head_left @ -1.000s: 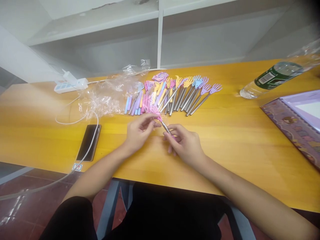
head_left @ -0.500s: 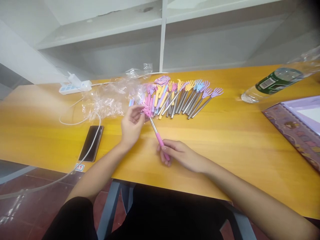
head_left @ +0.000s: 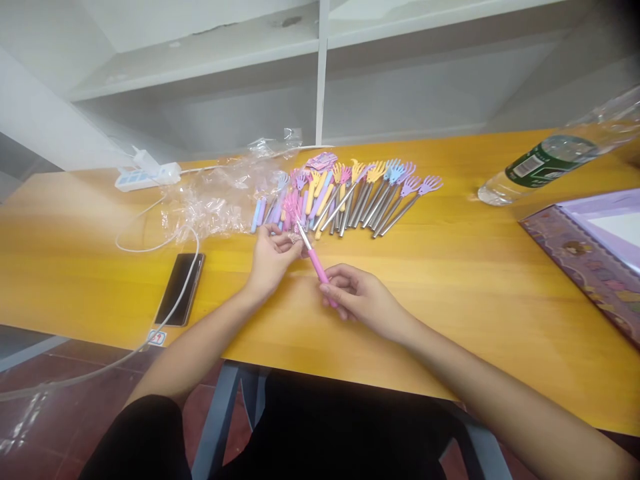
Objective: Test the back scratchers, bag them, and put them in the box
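Observation:
My right hand [head_left: 357, 293] is closed round the pink handle of a small telescopic back scratcher [head_left: 316, 262]. Its metal shaft slants up and left, and its pink claw end overlaps other pink pieces behind it. Just below that end, my left hand [head_left: 273, 260] pinches a bit of clear plastic wrapper [head_left: 296, 237] between thumb and fingers. Beyond both hands lies a row of back scratchers [head_left: 373, 197] with yellow, blue, purple and pink claws on metal shafts. Pink, yellow and purple handles [head_left: 320, 197] are heaped left of these.
Crumpled clear plastic bags [head_left: 215, 200] lie at the back left, near a white power strip [head_left: 150, 175]. A white cable crosses a phone [head_left: 180, 288] at the left. A water bottle [head_left: 540, 167] and a purple patterned box [head_left: 575, 250] are on the right.
My left hand has come down and slightly right, off the pink claw onto the shaft area, with clear plastic in its fingers. My right hand has risen slightly with the back scratcher.

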Demonstrator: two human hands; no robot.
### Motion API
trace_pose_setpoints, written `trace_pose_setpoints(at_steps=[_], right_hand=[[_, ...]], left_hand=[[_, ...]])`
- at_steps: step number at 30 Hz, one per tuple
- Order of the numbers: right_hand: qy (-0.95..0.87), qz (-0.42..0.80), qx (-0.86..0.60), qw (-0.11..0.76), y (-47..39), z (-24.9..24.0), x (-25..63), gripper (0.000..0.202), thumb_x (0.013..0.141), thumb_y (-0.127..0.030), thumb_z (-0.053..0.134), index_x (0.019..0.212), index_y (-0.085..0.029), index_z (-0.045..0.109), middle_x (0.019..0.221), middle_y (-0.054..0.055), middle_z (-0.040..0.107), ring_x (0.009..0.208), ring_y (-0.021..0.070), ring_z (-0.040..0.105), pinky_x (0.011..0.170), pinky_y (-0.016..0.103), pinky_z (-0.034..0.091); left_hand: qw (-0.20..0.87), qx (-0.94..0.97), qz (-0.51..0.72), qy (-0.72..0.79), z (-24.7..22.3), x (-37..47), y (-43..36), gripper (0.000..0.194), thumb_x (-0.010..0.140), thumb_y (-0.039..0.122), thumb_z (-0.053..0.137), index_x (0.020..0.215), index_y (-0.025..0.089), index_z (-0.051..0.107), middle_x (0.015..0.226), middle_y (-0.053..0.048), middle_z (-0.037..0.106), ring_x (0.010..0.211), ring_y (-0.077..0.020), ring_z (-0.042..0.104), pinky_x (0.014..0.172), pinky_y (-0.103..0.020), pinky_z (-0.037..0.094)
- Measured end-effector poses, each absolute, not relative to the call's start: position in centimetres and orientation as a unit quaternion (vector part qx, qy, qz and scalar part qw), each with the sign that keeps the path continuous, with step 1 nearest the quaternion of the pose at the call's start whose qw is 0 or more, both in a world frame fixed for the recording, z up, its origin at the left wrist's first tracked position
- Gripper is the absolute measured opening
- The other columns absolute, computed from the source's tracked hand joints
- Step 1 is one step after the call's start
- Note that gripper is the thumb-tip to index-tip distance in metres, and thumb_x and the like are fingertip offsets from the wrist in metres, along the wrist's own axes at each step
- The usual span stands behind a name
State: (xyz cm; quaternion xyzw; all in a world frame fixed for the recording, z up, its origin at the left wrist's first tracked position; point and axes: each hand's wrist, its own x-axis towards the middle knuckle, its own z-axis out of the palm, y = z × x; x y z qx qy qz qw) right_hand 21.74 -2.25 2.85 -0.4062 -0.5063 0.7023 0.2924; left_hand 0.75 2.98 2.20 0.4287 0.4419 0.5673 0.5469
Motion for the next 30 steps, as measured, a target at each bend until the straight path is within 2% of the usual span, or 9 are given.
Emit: trace_pose_setpoints(at_steps=[5, 9, 12, 15, 21, 27, 30], right_hand=[[-0.467, 0.7, -0.419, 0.34, -1.7, 2.9, 22.1, 0.054, 0.077, -0.049, 0.093, 0.106, -0.017, 0.06, 0.09, 0.003, 0.07, 0.061, 0.0106, 0.065, 0.053, 0.024, 0.055], [-0.472, 0.674, -0.417, 0.386, -1.7, 2.6, 22.2, 0.051, 0.074, -0.044, 0.096, 0.096, -0.018, 0.058, 0.089, 0.005, 0.074, 0.073, 0.0144, 0.073, 0.068, 0.028, 0.063], [-0.484, 0.655, -0.411, 0.41, -2.1, 2.4, 22.2, 0.048, 0.078, -0.046, 0.094, 0.088, -0.018, 0.056, 0.087, 0.007, 0.075, 0.074, 0.0156, 0.075, 0.073, 0.03, 0.065], [-0.513, 0.633, -0.403, 0.418, -2.4, 2.6, 22.2, 0.044, 0.084, -0.049, 0.089, 0.086, -0.019, 0.056, 0.084, 0.007, 0.075, 0.071, 0.0166, 0.075, 0.072, 0.032, 0.066], [-0.616, 0.554, -0.365, 0.426, -2.8, 3.2, 22.2, 0.033, 0.091, -0.043, 0.084, 0.105, -0.021, 0.063, 0.104, 0.01, 0.08, 0.088, 0.0217, 0.081, 0.081, 0.037, 0.07], [-0.678, 0.462, -0.376, 0.431, -3.0, 2.1, 22.4, 0.027, 0.098, -0.042, 0.077, 0.114, -0.023, 0.064, 0.103, 0.006, 0.081, 0.079, 0.0192, 0.08, 0.083, 0.038, 0.072], [-0.714, 0.415, -0.38, 0.417, -2.8, 2.1, 22.6, 0.026, 0.1, -0.04, 0.074, 0.118, -0.023, 0.065, 0.11, 0.007, 0.081, 0.088, 0.0203, 0.08, 0.087, 0.039, 0.071]], left_hand=[[0.566, 0.396, 0.558, 0.46, 2.4, 0.4, 3.4, 0.071, 0.067, 0.029, 0.099, 0.105, 0.025, 0.039, 0.088, 0.002, 0.079, 0.081, -0.0184, 0.08, 0.081, -0.037, 0.067], [0.577, 0.4, 0.544, 0.459, 2.6, 0.2, 3.5, 0.066, 0.065, 0.029, 0.099, 0.113, 0.02, 0.054, 0.086, 0.002, 0.076, 0.081, -0.0174, 0.078, 0.083, -0.037, 0.067], [0.584, 0.423, 0.525, 0.453, 2.6, 0.4, 3.2, 0.056, 0.067, 0.03, 0.098, 0.109, 0.017, 0.063, 0.088, 0.0, 0.075, 0.083, -0.0167, 0.077, 0.084, -0.035, 0.067], [0.567, 0.418, 0.541, 0.46, 2.3, 0.8, 3.1, 0.059, 0.061, 0.027, 0.101, 0.106, 0.018, 0.064, 0.093, -0.001, 0.076, 0.087, -0.0178, 0.077, 0.083, -0.034, 0.067], [0.532, 0.433, 0.561, 0.464, 1.8, 0.8, 3.1, 0.055, 0.065, 0.027, 0.099, 0.106, 0.02, 0.063, 0.094, 0.0, 0.075, 0.088, -0.0175, 0.076, 0.084, -0.034, 0.067], [0.523, 0.467, 0.51, 0.498, 2.1, 1.5, 2.0, 0.051, 0.062, 0.024, 0.099, 0.098, 0.018, 0.063, 0.085, 0.001, 0.074, 0.078, -0.0166, 0.074, 0.08, -0.032, 0.063], [0.53, 0.49, 0.474, 0.504, 2.0, 1.9, 1.5, 0.044, 0.065, 0.023, 0.096, 0.096, 0.017, 0.065, 0.089, -0.003, 0.076, 0.084, -0.0184, 0.075, 0.085, -0.032, 0.062]])
